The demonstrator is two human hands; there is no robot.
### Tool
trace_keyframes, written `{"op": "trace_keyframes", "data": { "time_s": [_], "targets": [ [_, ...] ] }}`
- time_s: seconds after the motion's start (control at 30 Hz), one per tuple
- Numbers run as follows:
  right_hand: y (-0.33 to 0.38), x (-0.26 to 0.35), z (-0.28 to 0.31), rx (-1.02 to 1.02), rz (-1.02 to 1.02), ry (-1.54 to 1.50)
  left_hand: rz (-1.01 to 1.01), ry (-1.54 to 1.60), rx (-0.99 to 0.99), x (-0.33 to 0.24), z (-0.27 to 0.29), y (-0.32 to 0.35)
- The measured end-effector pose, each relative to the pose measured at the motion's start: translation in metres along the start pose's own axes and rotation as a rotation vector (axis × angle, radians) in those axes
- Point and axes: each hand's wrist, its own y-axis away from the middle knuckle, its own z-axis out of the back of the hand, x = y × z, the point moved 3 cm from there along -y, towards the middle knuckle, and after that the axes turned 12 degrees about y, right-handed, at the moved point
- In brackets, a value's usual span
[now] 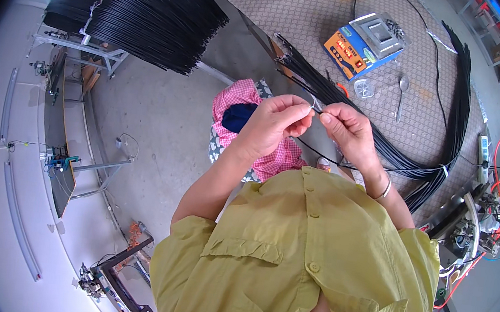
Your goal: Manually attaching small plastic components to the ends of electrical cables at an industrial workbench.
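In front of my chest both hands meet at the end of a thin black cable [318, 110]. The fingers of my right hand [352, 134] are pinched on this cable just behind its tip. My left hand [279, 122] is closed thumb against forefinger at the very end, where a small pale bit shows; its exact shape is too small to tell. Close beyond the right hand, a long bundle of black cables [403, 165] lies on the patterned tabletop [426, 65], curving up along the right side. A white tie [445, 171] binds it.
On the table are a blue-and-orange box [348, 54] with a metal tray [378, 36] on top, a clear dish [364, 88] and a spoon [401, 98]. Pink checked cloth [232, 96] lies left of my hands. A rack holds thick black cable bundles [155, 13]. Machinery with red hoses [492, 217] stands right.
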Motion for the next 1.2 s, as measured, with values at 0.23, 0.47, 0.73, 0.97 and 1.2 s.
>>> {"op": "trace_keyframes", "data": {
  "time_s": [0.23, 0.47, 0.73, 0.97, 1.2],
  "targets": [
    [-0.001, 0.009, -0.004, 0.234, -0.419, -0.611, -1.223, -1.358, -0.025, -0.008, -0.016, 0.005],
    [-0.004, 0.003, -0.002, 0.188, -0.358, -0.577, -0.521, -0.542, -0.148, -0.01, -0.003, 0.004],
    [-0.005, 0.001, -0.004, 0.163, -0.157, -0.348, 0.325, 0.383, 0.106, 0.002, 0.0, 0.006],
    [-0.005, 0.002, -0.003, 0.175, -0.002, -0.189, 0.329, 0.358, 0.175, -0.001, 0.0, 0.004],
    [0.002, 0.007, -0.001, 0.345, -0.37, -0.467, -0.445, -0.881, 0.039, -0.022, -0.015, 0.013]
  ]
}}
